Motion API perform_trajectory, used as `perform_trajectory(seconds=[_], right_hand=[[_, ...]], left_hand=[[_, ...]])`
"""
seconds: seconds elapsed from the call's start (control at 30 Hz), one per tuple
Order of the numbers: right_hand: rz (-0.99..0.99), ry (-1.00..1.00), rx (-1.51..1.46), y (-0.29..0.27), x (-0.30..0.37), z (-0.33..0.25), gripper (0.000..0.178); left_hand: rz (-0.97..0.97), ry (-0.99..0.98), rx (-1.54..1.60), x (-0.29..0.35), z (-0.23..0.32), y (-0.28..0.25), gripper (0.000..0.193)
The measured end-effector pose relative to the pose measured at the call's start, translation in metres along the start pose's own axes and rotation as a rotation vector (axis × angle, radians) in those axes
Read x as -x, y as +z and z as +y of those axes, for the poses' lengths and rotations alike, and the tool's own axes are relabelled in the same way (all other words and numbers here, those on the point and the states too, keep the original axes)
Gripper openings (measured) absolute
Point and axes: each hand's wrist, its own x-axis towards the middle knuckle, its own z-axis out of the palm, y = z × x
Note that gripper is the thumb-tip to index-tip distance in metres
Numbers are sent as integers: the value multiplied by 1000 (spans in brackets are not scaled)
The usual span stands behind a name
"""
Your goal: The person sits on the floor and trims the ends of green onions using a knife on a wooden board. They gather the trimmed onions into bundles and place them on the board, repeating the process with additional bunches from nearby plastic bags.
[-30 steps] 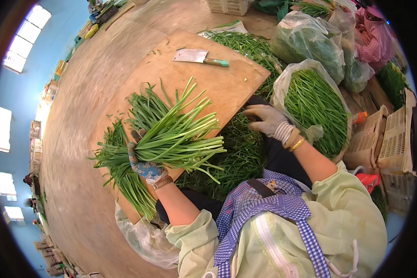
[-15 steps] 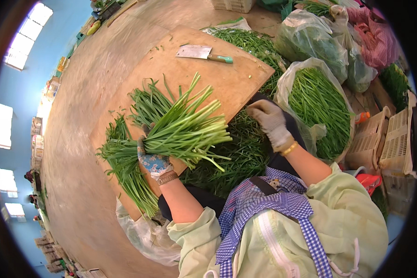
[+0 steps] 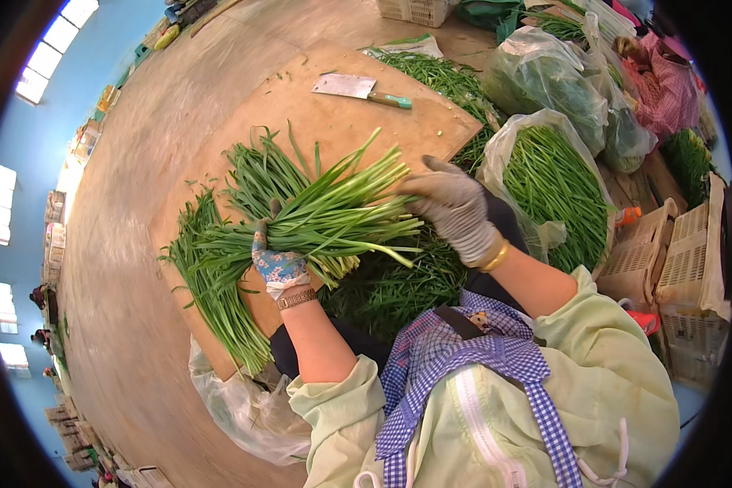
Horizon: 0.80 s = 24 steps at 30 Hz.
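My left hand (image 3: 278,262), in a blue flowered glove, is closed around a bunch of garlic chives (image 3: 325,213). Their pale stalk ends point right and their leaves hang left. At those stalk ends is my right hand (image 3: 455,207) in a grey-white glove, fingers curled onto some stalks; its fingertips are partly hidden. More loose chives (image 3: 248,175) lie on the wooden board (image 3: 333,134), behind and left of the bunch. Farther back on the board rests a cleaver (image 3: 358,89) with a green-and-tan handle.
Dark green leaves (image 3: 398,285) are heaped between my knees and the board. On the right stand an open plastic bag of chives (image 3: 553,187), another filled bag (image 3: 545,77) and plastic crates (image 3: 687,244). A person in a pink checked sleeve (image 3: 667,98) is at the far right.
My right hand has moved left and up, from beside the bag to the stalk ends. The bunch in my left hand has shifted slightly right.
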Motion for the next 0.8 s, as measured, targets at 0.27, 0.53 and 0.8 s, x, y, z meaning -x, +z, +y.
perform_trajectory(seconds=[0.27, 0.53, 0.8], right_hand=[[-516, 47, 605, -71, 33, 28, 41], [-417, 853, -1089, 24, 21, 15, 40], [-217, 1027, -1139, -1, 41, 13, 29]], left_hand=[[29, 2, 56, 2, 18, -6, 24], [-31, 46, -13, -2, 5, -3, 20], [62, 31, 33, 5, 16, -6, 39]])
